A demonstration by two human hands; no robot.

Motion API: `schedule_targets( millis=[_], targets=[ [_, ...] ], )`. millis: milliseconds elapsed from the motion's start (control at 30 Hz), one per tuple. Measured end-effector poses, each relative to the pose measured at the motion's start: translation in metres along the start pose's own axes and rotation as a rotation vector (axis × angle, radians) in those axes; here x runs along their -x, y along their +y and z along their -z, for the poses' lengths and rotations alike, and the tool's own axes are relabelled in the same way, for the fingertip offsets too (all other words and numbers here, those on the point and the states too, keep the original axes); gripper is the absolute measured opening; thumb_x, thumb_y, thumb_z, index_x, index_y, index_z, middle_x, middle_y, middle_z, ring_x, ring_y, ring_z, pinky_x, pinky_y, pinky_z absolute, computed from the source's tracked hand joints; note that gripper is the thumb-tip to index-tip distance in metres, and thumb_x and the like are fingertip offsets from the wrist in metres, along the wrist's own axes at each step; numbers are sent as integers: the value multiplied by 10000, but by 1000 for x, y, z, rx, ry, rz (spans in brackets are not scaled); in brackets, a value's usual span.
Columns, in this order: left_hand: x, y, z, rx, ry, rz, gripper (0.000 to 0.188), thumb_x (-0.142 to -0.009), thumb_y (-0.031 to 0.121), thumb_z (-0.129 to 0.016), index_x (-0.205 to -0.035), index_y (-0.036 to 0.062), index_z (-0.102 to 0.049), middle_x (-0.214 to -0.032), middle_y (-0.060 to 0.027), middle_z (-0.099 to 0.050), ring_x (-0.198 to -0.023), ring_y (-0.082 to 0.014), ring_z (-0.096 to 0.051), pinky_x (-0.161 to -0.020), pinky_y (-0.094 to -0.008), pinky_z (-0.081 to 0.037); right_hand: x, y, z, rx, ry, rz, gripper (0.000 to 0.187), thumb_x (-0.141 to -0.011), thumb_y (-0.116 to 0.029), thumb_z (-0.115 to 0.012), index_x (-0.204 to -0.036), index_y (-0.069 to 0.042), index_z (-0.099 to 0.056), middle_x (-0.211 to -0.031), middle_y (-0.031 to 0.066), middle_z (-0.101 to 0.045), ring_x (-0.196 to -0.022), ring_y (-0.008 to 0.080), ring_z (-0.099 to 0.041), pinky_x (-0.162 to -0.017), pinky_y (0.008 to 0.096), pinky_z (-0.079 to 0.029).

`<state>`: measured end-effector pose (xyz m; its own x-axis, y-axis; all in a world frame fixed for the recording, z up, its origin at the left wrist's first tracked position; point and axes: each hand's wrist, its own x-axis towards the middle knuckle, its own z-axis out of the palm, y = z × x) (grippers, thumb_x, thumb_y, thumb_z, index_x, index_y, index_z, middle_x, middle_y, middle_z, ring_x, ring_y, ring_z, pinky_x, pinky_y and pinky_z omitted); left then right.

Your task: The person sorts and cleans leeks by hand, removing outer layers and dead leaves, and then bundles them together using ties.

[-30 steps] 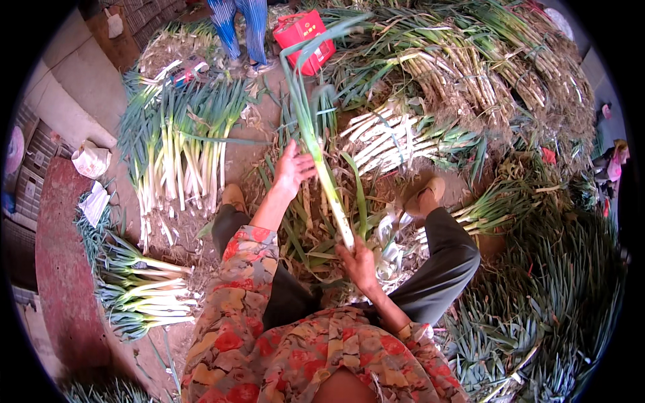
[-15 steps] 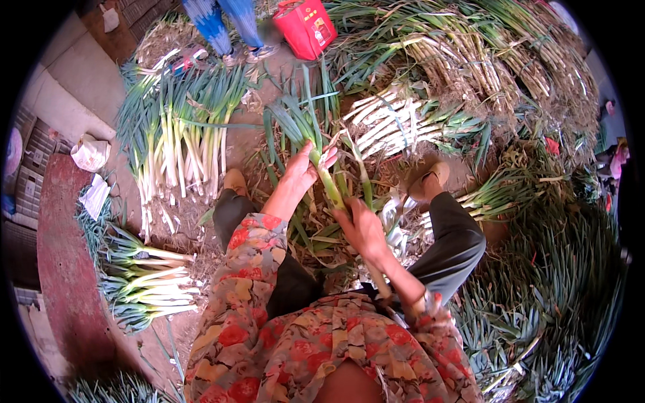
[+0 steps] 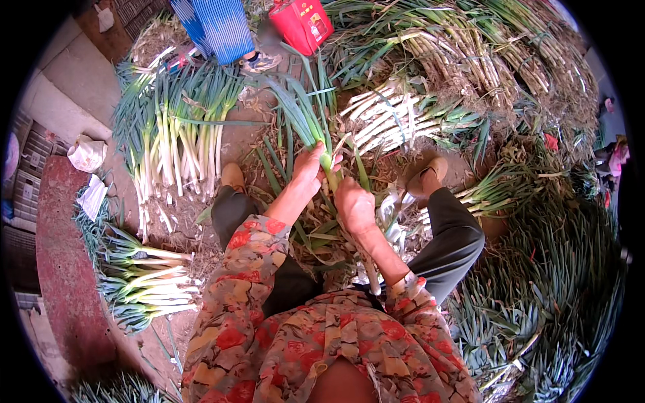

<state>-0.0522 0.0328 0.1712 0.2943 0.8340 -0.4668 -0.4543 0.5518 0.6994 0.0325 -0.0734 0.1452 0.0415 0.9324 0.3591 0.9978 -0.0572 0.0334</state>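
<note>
Between my two hands is one long green onion [image 3: 330,176], tilted, its green leaves fanning away from me and its pale lower end passing under my right forearm. My left hand [image 3: 309,166] is closed round it just below the leaves. Closed lower on the same stalk is my right hand [image 3: 355,205], knuckles up. A loose green outer leaf [image 3: 363,173] sticks up beside the right fingers; whether they pinch it is hidden. Peeled green onions [image 3: 178,151] with white stems lie in a row to the left, and a smaller bunch [image 3: 154,285] lies nearer me.
Unpeeled green onions [image 3: 457,60] are heaped at the far right, with white-stemmed ones [image 3: 386,124] before them. Dense green leaves [image 3: 544,295] fill the near right. A red bag [image 3: 301,27] and a person in blue trousers [image 3: 218,30] stand beyond. A reddish board [image 3: 70,262] lies left.
My right hand has moved up the stalk toward my left hand and turned knuckles up. The left hand has shifted slightly right and nearer me. The other person's legs have moved.
</note>
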Motion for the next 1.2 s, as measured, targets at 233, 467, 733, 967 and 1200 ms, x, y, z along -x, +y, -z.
schedule_targets(
  millis=[233,467,733,967,1200],
  targets=[
    [-3,11,-19,176,50,15,279,-910,348,-405,-1067,132,-485,-814,-70,-492,-649,-187,-496,-541,-317,-535,50,67,40,-1937,202,-935,225,-950,-213,-408,-841,-46,-513,-635,23,-560,-516,125,-504,-490,254,-442],
    [-84,31,27,368,104,-13,511,-907,543,-262,-808,73,-437,-632,-40,-394,-530,-164,-385,-464,-293,-374,165,121,161,-652,-165,-291,221,-835,-174,-596,-707,-9,-522,-553,116,-480,-460,236,-478,-468,377,-399],
    [-116,85,118,409,41,-98,566,-909,557,-192,-769,52,-407,-568,-50,-357,-466,-175,-366,-405,-281,-342,221,167,244,-600,-41,-499,300,-851,-144,-569,-588,-22,-497,-454,19,-397,-393,94,-332,-367,263,-210],
    [-27,51,8,286,-105,-31,443,-949,421,-202,-976,45,-434,-719,-89,-469,-546,-130,-463,-429,-216,-427,129,128,103,-428,-294,-116,418,-761,-252,-658,-1087,-19,-539,-1008,188,-594,-908,296,-589,-779,351,-466],
    [15,0,-18,-43,-199,74,430,-941,467,-243,-987,102,-464,-726,-37,-492,-601,-145,-507,-534,-277,-415,-31,46,87,-489,185,157,390,-770,-165,-603,-1132,-51,-514,-1019,119,-549,-888,293,-559,-803,386,-421]
  ],
)
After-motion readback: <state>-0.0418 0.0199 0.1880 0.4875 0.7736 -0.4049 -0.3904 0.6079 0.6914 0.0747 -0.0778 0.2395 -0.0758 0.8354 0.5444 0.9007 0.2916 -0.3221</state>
